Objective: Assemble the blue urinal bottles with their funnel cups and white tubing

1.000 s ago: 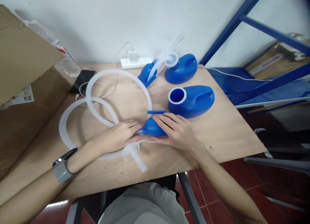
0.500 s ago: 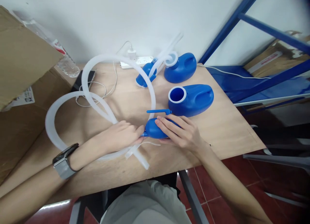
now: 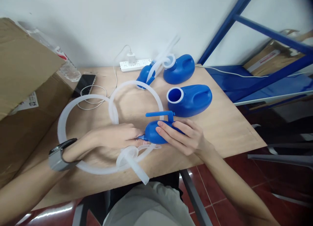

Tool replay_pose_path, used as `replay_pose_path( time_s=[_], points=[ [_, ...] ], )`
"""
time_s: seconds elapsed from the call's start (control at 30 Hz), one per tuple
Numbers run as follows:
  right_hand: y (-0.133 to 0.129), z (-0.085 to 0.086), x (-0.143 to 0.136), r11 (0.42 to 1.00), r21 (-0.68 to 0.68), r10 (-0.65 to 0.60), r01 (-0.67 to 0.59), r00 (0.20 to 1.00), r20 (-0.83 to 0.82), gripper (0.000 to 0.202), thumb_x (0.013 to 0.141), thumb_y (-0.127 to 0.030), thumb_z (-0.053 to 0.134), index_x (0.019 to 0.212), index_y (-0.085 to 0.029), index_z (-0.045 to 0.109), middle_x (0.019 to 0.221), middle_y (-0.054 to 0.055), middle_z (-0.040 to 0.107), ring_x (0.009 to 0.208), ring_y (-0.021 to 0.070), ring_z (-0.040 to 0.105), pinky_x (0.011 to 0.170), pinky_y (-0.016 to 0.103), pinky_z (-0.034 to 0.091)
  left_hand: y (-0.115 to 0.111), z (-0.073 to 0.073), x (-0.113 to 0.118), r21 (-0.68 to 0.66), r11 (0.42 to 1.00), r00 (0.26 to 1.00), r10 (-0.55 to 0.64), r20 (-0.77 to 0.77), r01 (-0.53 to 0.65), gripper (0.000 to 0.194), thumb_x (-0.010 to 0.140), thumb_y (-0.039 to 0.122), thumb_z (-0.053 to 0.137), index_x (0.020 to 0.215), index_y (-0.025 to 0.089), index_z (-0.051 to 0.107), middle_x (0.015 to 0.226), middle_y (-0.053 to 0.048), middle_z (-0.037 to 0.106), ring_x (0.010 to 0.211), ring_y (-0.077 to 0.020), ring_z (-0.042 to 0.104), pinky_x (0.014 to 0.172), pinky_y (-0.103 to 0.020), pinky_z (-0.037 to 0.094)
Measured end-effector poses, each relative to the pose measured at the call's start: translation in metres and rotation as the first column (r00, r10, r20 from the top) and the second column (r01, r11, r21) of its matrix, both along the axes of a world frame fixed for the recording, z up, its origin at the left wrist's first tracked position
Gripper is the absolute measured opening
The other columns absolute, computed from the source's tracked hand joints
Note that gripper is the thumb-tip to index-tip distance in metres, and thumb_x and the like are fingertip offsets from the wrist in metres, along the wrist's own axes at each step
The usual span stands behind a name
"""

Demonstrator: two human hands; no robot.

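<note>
Between my hands is a blue urinal funnel (image 3: 153, 132), lying sideways, with a bar handle (image 3: 158, 114) pointing left above it. My right hand (image 3: 186, 136) is wrapped round its wide end. My left hand (image 3: 122, 136) is closed at its narrow neck (image 3: 141, 137); whether a hose end is inside those fingers is hidden. A long translucent hose (image 3: 62, 121) loops on the table around my left hand. Just below that hand is a whitish cap (image 3: 127, 156) with a short tube. An open-mouthed blue urinal bottle (image 3: 193, 100) lies beyond my right hand.
Farther back are another blue urinal bottle (image 3: 181, 69) and a second blue funnel (image 3: 146, 74) with hose. A power strip (image 3: 135, 65), a phone (image 3: 84, 84) with white cable and a plastic bottle (image 3: 69, 71) are near the wall. Cardboard boxes (image 3: 31, 73) stand left, a blue rack (image 3: 217, 30) right.
The hose loops have shifted and sunk lower, and the whitish cap has turned more into view. My hands keep their hold on the funnel, whose handle is slightly more raised.
</note>
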State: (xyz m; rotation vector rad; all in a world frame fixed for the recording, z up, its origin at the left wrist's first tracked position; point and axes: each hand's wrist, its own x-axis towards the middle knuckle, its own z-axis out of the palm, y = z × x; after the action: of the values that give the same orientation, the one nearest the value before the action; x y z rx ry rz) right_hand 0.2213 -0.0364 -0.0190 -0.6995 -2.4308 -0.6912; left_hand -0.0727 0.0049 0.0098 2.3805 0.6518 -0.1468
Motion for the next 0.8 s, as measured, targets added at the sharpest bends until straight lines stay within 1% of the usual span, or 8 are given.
replay_pose_path(
  time_s=[0.07, 0.13, 0.27, 0.5, 0.57, 0.63, 0.73, 0.8],
  points=[
    [0.002, 0.005, -0.001, 0.997, 0.066, 0.043, -0.044, 0.999, 0.025, 0.033, 0.106, -0.026, 0.065, 0.138, -0.028, 0.072, 0.132, -0.003, 0.08, 0.094, 0.0215, 0.07, 0.077, 0.038, 0.061, -0.002, 0.0, 0.0, 0.042, 0.999, 1.0, 0.008, 0.008, -0.009, 0.05, 0.115, 0.049, 0.038, 0.082, 0.021, 0.063, 0.068, 0.0, 0.068, 0.055, -0.0154, 0.063, 0.053, -0.028, 0.039],
    [0.004, 0.012, -0.001, 0.99, 0.105, 0.093, -0.097, 0.995, 0.034, 0.028, 0.106, -0.035, 0.068, 0.129, -0.022, 0.077, 0.126, 0.001, 0.082, 0.093, 0.0221, 0.07, 0.072, 0.037, 0.06, -0.005, -0.003, 0.0, 0.208, 0.978, 1.0, 0.024, -0.006, -0.022, 0.049, 0.114, 0.052, 0.037, 0.089, 0.021, 0.065, 0.064, 0.0, 0.066, 0.051, -0.0169, 0.062, 0.05, -0.03, 0.034],
    [0.005, 0.023, 0.0, 0.998, 0.015, 0.064, -0.063, 0.998, -0.025, 0.042, 0.101, -0.045, 0.074, 0.138, -0.024, 0.073, 0.125, 0.005, 0.082, 0.097, 0.0256, 0.07, 0.071, 0.04, 0.059, -0.012, -0.014, -0.001, 0.58, 0.814, 0.999, -0.015, -0.028, 0.029, 0.052, 0.116, 0.053, 0.027, 0.102, 0.018, 0.063, 0.058, -0.001, 0.064, 0.043, -0.0202, 0.057, 0.048, -0.035, 0.023],
    [-0.002, 0.031, -0.002, 0.95, -0.309, -0.022, -0.032, 0.985, -0.169, 0.049, 0.094, -0.045, 0.08, 0.135, -0.021, 0.074, 0.116, 0.006, 0.084, 0.089, 0.0276, 0.066, 0.071, 0.041, 0.062, -0.016, -0.019, 0.006, 0.823, 0.568, 0.992, -0.117, 0.054, 0.023, 0.041, 0.116, 0.027, 0.03, 0.083, 0.021, 0.053, 0.062, 0.0, 0.061, 0.05, -0.0172, 0.057, 0.05, -0.034, 0.033],
    [-0.004, 0.034, -0.003, 0.897, -0.44, -0.066, -0.04, 0.973, -0.222, 0.051, 0.09, -0.045, 0.082, 0.136, -0.023, 0.074, 0.116, 0.007, 0.084, 0.091, 0.0281, 0.067, 0.076, 0.043, 0.064, -0.017, -0.017, 0.008, 0.88, 0.473, 0.987, -0.152, 0.047, 0.031, 0.038, 0.113, 0.017, 0.034, 0.08, 0.021, 0.052, 0.061, 0.001, 0.058, 0.05, -0.0166, 0.054, 0.051, -0.033, 0.036],
    [-0.007, 0.036, -0.003, 0.805, -0.592, -0.122, -0.046, 0.963, -0.241, 0.055, 0.086, -0.045, 0.085, 0.136, -0.024, 0.075, 0.117, 0.008, 0.084, 0.094, 0.0288, 0.07, 0.085, 0.047, 0.063, -0.018, -0.014, 0.01, 0.922, 0.385, 0.98, -0.193, 0.053, 0.026, 0.036, 0.11, 0.011, 0.038, 0.078, 0.021, 0.053, 0.059, 0.002, 0.056, 0.049, -0.0159, 0.051, 0.051, -0.033, 0.037],
    [-0.009, 0.043, -0.002, 0.604, -0.796, -0.224, -0.041, 0.95, -0.219, 0.056, 0.079, -0.044, 0.091, 0.131, -0.027, 0.078, 0.114, 0.004, 0.084, 0.098, 0.028, 0.075, 0.091, 0.045, 0.062, -0.019, -0.011, 0.013, 0.952, 0.306, 0.969, -0.237, 0.069, 0.007, 0.035, 0.108, 0.009, 0.044, 0.078, 0.021, 0.056, 0.058, 0.003, 0.055, 0.049, -0.0148, 0.049, 0.05, -0.031, 0.038],
    [-0.01, 0.048, -0.001, 0.463, -0.886, -0.281, -0.033, 0.942, -0.182, 0.048, 0.079, -0.043, 0.092, 0.124, -0.03, 0.081, 0.106, 0.0, 0.085, 0.093, 0.0251, 0.078, 0.083, 0.038, 0.063, -0.02, -0.01, 0.014, 0.957, 0.289, 0.963, -0.254, 0.089, -0.013, 0.034, 0.107, 0.008, 0.048, 0.077, 0.02, 0.057, 0.058, 0.004, 0.054, 0.05, -0.0146, 0.048, 0.05, -0.031, 0.038]
  ],
)
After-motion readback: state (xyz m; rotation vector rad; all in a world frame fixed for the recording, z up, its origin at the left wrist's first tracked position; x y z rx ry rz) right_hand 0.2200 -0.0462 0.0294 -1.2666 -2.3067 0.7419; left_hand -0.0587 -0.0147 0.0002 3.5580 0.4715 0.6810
